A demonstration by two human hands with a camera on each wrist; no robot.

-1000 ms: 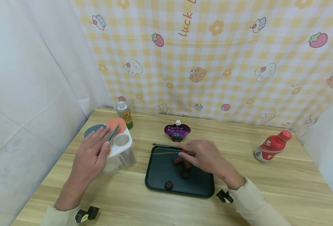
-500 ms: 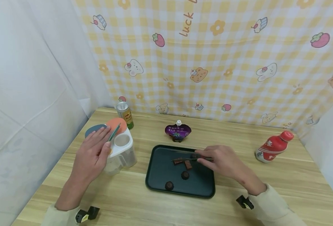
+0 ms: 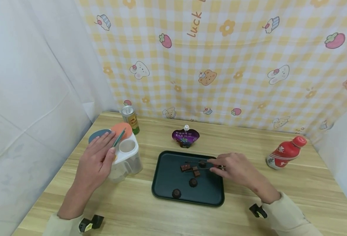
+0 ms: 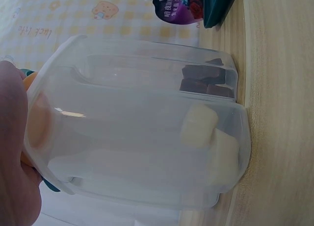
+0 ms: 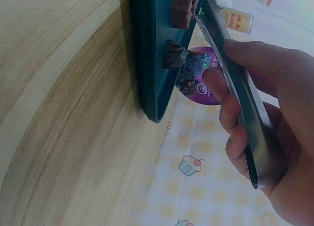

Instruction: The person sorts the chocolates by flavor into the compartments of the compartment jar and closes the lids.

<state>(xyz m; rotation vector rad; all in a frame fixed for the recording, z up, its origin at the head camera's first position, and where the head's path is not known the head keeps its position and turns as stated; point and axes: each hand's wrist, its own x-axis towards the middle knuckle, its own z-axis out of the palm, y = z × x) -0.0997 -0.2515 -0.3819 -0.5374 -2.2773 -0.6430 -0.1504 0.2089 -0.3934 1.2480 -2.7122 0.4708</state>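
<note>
My left hand (image 3: 95, 160) lies over the top of a clear compartment container (image 4: 137, 128), fingers straight across its blue lid (image 3: 100, 135). A teal flap (image 3: 119, 137) stands up beside them. Pale chunks (image 4: 223, 157) and dark brown pieces (image 4: 201, 80) sit in separate compartments. My right hand (image 3: 235, 167) holds metal tongs (image 5: 260, 138) with serrated tips, over a dark green tray (image 3: 166, 180). The tips are apart, close to brown chocolate blocks (image 3: 186, 167); whether they touch one I cannot tell. Round dark chocolates (image 3: 193, 182) lie on the tray too, one near its front edge.
Behind the tray lies a purple spouted pouch (image 3: 186, 137). A drink can (image 3: 130, 119) stands behind the container. At the right is a red bottle (image 3: 283, 152). A checked cloth (image 3: 209, 59) hangs along the table's back edge.
My right hand has moved right and slightly toward me with the tongs, from the tray's back left to its right side, uncovering chocolates. The left hand stays where it was.
</note>
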